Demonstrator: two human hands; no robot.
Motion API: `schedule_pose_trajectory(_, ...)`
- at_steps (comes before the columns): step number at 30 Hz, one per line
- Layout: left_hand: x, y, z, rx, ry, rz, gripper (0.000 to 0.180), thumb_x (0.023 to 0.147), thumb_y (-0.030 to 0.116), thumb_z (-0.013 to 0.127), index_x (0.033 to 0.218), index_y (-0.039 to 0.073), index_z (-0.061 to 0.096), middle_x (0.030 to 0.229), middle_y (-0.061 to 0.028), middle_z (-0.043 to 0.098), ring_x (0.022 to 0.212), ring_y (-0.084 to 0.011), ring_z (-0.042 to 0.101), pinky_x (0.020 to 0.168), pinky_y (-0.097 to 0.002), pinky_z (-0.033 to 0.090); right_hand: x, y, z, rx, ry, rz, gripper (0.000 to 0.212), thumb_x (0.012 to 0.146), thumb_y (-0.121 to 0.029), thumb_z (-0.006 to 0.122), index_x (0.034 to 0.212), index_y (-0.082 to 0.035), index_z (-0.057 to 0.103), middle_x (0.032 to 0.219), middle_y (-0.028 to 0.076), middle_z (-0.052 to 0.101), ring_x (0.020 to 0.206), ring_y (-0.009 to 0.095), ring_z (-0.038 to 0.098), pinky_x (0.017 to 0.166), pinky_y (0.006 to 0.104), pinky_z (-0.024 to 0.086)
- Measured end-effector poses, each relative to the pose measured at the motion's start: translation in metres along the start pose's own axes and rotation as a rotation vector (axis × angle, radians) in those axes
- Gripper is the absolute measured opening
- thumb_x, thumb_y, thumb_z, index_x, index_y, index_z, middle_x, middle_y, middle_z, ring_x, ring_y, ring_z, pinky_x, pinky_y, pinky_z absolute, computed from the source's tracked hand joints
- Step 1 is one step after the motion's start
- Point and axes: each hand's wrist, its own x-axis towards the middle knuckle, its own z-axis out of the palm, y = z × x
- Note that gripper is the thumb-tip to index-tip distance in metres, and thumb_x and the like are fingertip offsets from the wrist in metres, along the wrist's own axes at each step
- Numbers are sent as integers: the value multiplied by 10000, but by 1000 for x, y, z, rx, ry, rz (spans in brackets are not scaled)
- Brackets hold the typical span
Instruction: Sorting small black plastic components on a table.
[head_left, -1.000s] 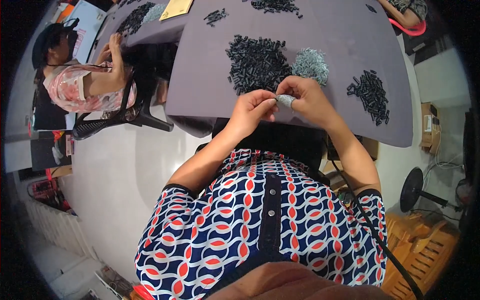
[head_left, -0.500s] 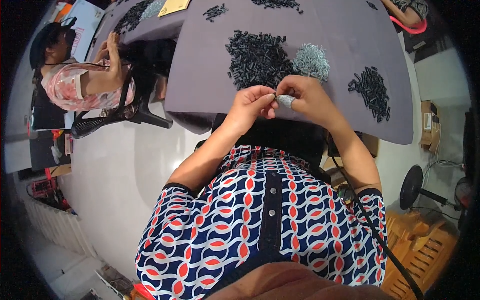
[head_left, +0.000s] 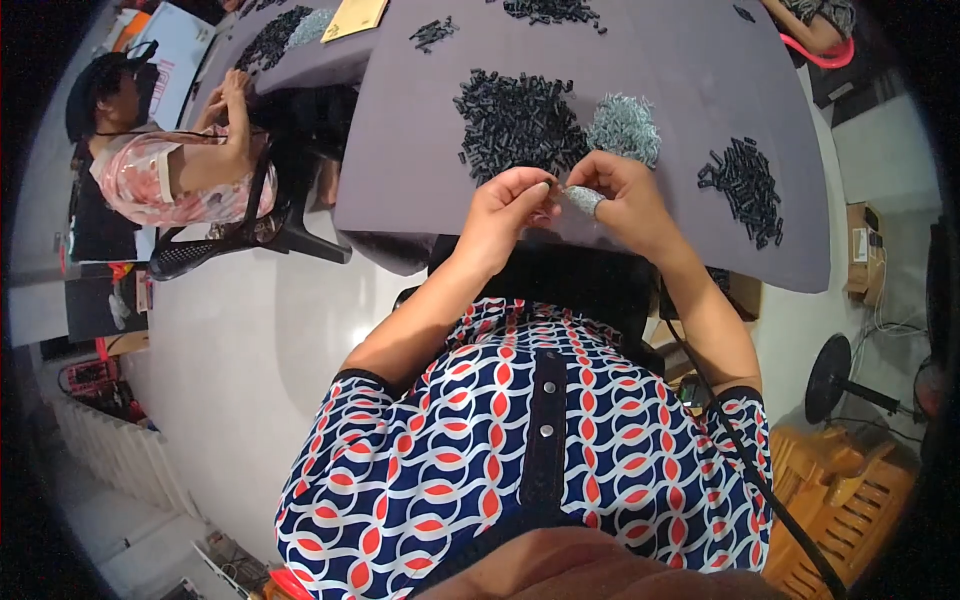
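Observation:
Close together at the near edge of the cloth-covered table (head_left: 400, 190), both my hands are closed with their fingertips almost meeting. My left hand (head_left: 508, 212) pinches with thumb and forefinger; a small dark bit shows there, too small to make out. My right hand (head_left: 630, 205) is pinched too, its thumb wrapped in something silvery (head_left: 583, 198); whatever its fingertips hold is hidden. Just beyond lie a large heap of short black tube-like pieces (head_left: 520, 120) and a heap of small silvery metal pieces (head_left: 622, 130). Right of them sits another pile of black pieces (head_left: 743, 190).
Farther back are more black pieces (head_left: 433, 35) and a yellow packet (head_left: 354, 19). A co-worker (head_left: 180, 165) sits at the left on a black chair (head_left: 255, 225), another person's arm (head_left: 815, 25) shows far right. A black fan (head_left: 828, 378) and an orange chair (head_left: 840, 500) stand right.
My fingertips, touching around a small dark piece before, are now slightly apart. The whole view has shifted a little; the heaps look the same.

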Motion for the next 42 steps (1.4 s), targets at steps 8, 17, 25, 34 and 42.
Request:
schedule_pose_trajectory(8,1,1,-1,-154,22,-19,188,991,134,595,1152,44,636,856,7,628,746,-78,585,651,-225,485,-2,3,2,-5,15,15,121,849,25,648,959,-22,632,880,-23,638,809,49,593,714,204,471)
schedule_pose_trajectory(17,2,-8,-2,-319,117,-113,130,975,151,629,1083,86,662,859,-18,668,744,-118,637,669,-254,530,-3,3,11,14,53,-51,129,846,48,623,960,-11,629,881,-14,643,809,50,596,717,211,479)
schedule_pose_trajectory(25,-5,-13,-4,-449,76,-129,115,959,122,639,1057,63,655,860,-34,678,739,-121,648,672,-247,549,1,-4,19,-198,45,-69,108,852,42,643,947,-7,628,863,-5,648,804,60,610,701,213,486)
schedule_pose_trajectory(34,-12,-12,-11,-464,28,-125,155,960,113,630,1101,49,632,916,-61,685,774,-130,663,689,-251,567,6,-14,20,-120,-1,-7,107,838,42,640,936,1,634,862,-1,641,801,64,606,725,219,486)
schedule_pose_trajectory(42,-17,-19,-9,-173,4,-63,142,958,106,642,1061,8,637,892,-63,685,744,-126,667,677,-249,566,1,-5,10,-31,-85,-44,112,822,14,642,934,16,646,834,36,669,764,89,628,693,247,505)
